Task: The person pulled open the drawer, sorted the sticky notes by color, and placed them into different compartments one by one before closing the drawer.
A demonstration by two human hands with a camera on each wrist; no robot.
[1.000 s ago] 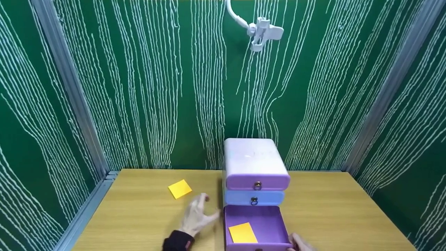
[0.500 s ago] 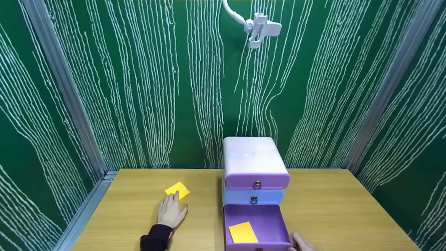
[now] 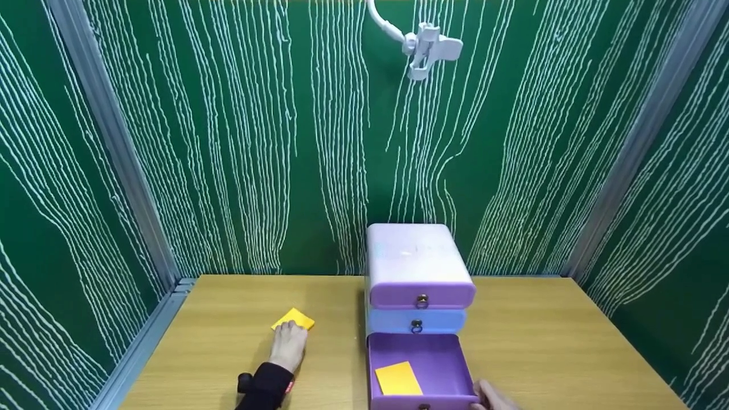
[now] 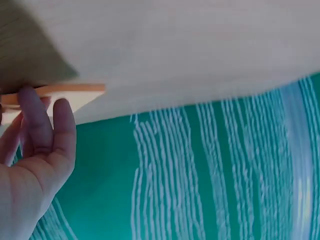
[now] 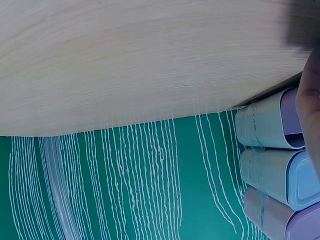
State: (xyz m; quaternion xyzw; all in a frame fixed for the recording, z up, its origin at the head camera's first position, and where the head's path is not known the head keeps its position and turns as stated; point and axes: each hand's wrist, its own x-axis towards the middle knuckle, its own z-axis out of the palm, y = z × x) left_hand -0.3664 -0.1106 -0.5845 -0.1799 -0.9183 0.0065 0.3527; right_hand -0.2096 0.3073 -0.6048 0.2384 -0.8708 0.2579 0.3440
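Note:
My left hand (image 3: 289, 345) pinches the near edge of a yellow sticky-note pad (image 3: 296, 318) on the left of the table. From the left wrist view, the fingers bend around the pad (image 4: 82, 88), whose thin orange edge shows side-on. A second yellow pad (image 3: 397, 379) lies flat in the pulled-out purple bottom drawer (image 3: 444, 364). At that drawer's front right corner, my right hand (image 3: 494, 397) grips the edge, partly cut off by the frame. The right wrist view catches only part of the right hand (image 5: 311, 112), beside the stacked drawers.
A small drawer unit (image 3: 418, 253) with a white top stands right of centre; its upper purple drawer (image 3: 393, 298) and blue middle drawer (image 3: 390, 322) are closed. Behind the wooden table (image 3: 547, 341) rises a green wall with white streaks. A white clamp holder (image 3: 427, 51) hangs above.
My left hand has moved left from beside the drawer to the pad, first laying fingers on it, then curling them to pinch it. The right hand stays at the drawer corner.

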